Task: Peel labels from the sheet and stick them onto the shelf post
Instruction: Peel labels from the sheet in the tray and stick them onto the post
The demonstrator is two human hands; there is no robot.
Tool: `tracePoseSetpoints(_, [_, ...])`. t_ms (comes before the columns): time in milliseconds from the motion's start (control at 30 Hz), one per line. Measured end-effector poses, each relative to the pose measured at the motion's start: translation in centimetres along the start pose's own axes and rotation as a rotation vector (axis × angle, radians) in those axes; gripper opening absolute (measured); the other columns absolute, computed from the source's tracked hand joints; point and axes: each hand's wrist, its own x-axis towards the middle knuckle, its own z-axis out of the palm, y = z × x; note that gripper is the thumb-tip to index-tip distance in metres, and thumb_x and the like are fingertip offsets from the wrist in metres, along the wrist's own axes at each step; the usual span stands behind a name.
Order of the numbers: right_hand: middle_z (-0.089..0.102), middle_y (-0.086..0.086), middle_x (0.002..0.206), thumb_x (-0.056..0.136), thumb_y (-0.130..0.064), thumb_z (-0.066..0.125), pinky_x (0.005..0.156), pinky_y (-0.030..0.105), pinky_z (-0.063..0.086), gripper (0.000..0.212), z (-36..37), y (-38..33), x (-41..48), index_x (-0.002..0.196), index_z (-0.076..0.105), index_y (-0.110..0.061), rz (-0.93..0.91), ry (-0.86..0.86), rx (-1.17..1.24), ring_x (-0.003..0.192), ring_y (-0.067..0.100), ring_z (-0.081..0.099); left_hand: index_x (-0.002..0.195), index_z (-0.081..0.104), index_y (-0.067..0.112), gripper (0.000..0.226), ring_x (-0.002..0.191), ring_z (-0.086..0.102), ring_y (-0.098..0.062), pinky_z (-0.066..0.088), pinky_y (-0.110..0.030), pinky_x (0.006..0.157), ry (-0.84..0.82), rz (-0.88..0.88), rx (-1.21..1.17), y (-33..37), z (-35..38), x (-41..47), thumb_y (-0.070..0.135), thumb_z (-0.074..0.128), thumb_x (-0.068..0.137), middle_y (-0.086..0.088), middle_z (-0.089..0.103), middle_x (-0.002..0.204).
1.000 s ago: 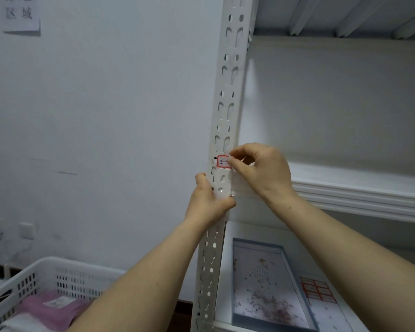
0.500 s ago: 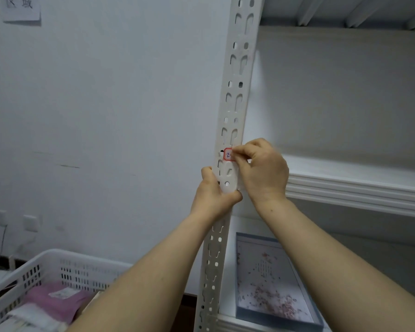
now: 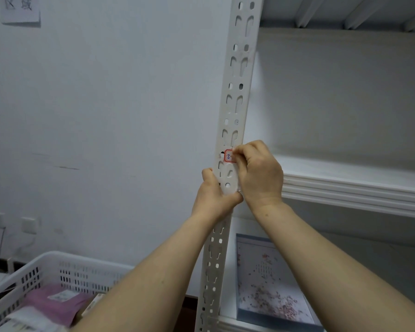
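Nearest, lower left, a white slotted basket [image 3: 58,267] holds a pink packet [image 3: 55,300]; lower right, a blue-rimmed box [image 3: 271,283] lies on the bottom shelf. At centre, the left hand [image 3: 213,195] is wrapped around the white perforated shelf post [image 3: 236,92]. Just above, the right hand [image 3: 259,173], fingers curled, pinches the red-bordered label [image 3: 228,156] against the post's face. Beyond, a paper notice [image 3: 21,8] hangs on the wall.

White basket [image 3: 58,256], pink packet [image 3: 50,305] inside
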Motion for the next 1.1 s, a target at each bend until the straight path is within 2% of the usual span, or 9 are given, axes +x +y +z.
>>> tracePoseSetpoints(167, [0.063, 0.01, 0.082, 0.079, -0.007, 0.067, 0.051, 0.023, 0.037, 0.002, -0.5, 0.0, 0.2, 0.077, 0.067, -0.005, 0.004, -0.111, -0.031, 0.059, 0.029, 0.06, 0.103, 0.032, 0.015, 0.049, 0.066, 0.054, -0.017, 0.045, -0.03, 0.055, 0.005, -0.008, -0.002, 0.0, 0.0, -0.1, 0.023, 0.069, 0.072, 0.002, 0.055, 0.079])
tracePoseSetpoints(300, [0.066, 0.006, 0.095, 0.087, -0.015, 0.065, 0.076, 0.035, 0.048, 0.009, -1.7, 0.7, 0.4, 0.09, 0.069, -0.008, 0.159, -0.195, 0.114, 0.084, 0.023, 0.062, 0.104, 0.032, 0.015, 0.051, 0.077, 0.061, -0.025, 0.052, -0.039, 0.062, 0.019, -0.008, 0.005, 0.1, 0.0, -0.2, 0.022, 0.067, 0.068, -0.001, 0.058, 0.084])
tracePoseSetpoints(500, [0.069, 0.002, 0.093, 0.081, -0.021, 0.072, 0.072, 0.035, 0.052, 0.016, -2.0, 0.7, 0.4, 0.094, 0.071, -0.012, 0.107, -0.173, 0.064, 0.084, 0.022, 0.065, 0.104, 0.032, 0.015, 0.049, 0.075, 0.059, -0.024, 0.05, -0.036, 0.062, 0.019, -0.005, -0.002, 0.1, 0.0, -0.1, 0.019, 0.066, 0.069, 0.001, 0.056, 0.082])
tracePoseSetpoints(633, [0.068, -0.001, 0.069, 0.069, -0.022, 0.076, 0.064, 0.029, 0.053, 0.009, -1.9, 0.5, 1.4, 0.071, 0.072, -0.015, -0.132, -0.081, -0.141, 0.062, 0.019, 0.064, 0.105, 0.032, 0.016, 0.049, 0.074, 0.059, -0.023, 0.051, -0.037, 0.062, 0.016, 0.005, -0.005, 0.0, 0.0, -0.2, 0.02, 0.067, 0.07, 0.002, 0.057, 0.083])
tracePoseSetpoints(700, [0.064, -0.003, 0.058, 0.06, -0.019, 0.076, 0.071, 0.032, 0.056, 0.006, -1.8, 0.7, 1.9, 0.06, 0.07, -0.017, -0.27, -0.017, -0.304, 0.053, 0.016, 0.061, 0.104, 0.033, 0.016, 0.048, 0.074, 0.059, -0.022, 0.052, -0.038, 0.064, 0.013, -0.004, -0.007, 0.0, 0.0, -0.1, 0.02, 0.067, 0.071, 0.002, 0.057, 0.083])
tracePoseSetpoints(867, [0.057, -0.004, 0.049, 0.04, -0.012, 0.087, 0.074, 0.028, 0.053, 0.028, -1.4, 0.3, 2.9, 0.052, 0.062, -0.017, -0.356, -0.216, -0.543, 0.043, 0.015, 0.053, 0.103, 0.032, 0.015, 0.046, 0.071, 0.057, -0.02, 0.048, -0.035, 0.059, 0.0, -0.02, -0.028, -0.1, -0.1, 0.0, 0.018, 0.065, 0.07, 0.001, 0.056, 0.082])
tracePoseSetpoints(933, [0.065, -0.001, 0.064, 0.06, -0.024, 0.082, 0.068, 0.024, 0.044, 0.022, -2.1, -0.6, 3.4, 0.069, 0.065, -0.015, -0.314, -0.33, -0.597, 0.056, 0.018, 0.059, 0.104, 0.032, 0.015, 0.047, 0.071, 0.057, -0.021, 0.049, -0.036, 0.061, -0.006, -0.014, -0.033, -0.1, -0.1, -0.1, 0.018, 0.065, 0.07, 0.001, 0.056, 0.082])
tracePoseSetpoints(1000, [0.067, 0.004, 0.094, 0.09, -0.03, 0.056, 0.061, 0.027, 0.031, 0.021, -2.6, -1.0, 3.9, 0.101, 0.06, -0.012, -0.23, -0.492, -0.55, 0.083, 0.024, 0.061, 0.105, 0.032, 0.015, 0.048, 0.071, 0.057, -0.021, 0.051, -0.037, 0.063, -0.012, -0.012, -0.044, -0.2, -0.1, -0.1, 0.019, 0.065, 0.07, 0.001, 0.057, 0.081])
tracePoseSetpoints(1100, [0.065, 0.009, 0.099, 0.097, -0.03, 0.041, 0.048, 0.025, 0.015, 0.028, -2.9, -0.8, 3.9, 0.111, 0.05, -0.008, -0.245, -0.499, -0.489, 0.077, 0.027, 0.05, 0.104, 0.032, 0.015, 0.048, 0.07, 0.056, -0.022, 0.048, -0.035, 0.062, -0.012, -0.014, -0.037, -0.2, -0.1, 0.0, 0.02, 0.066, 0.07, 0.002, 0.055, 0.078])
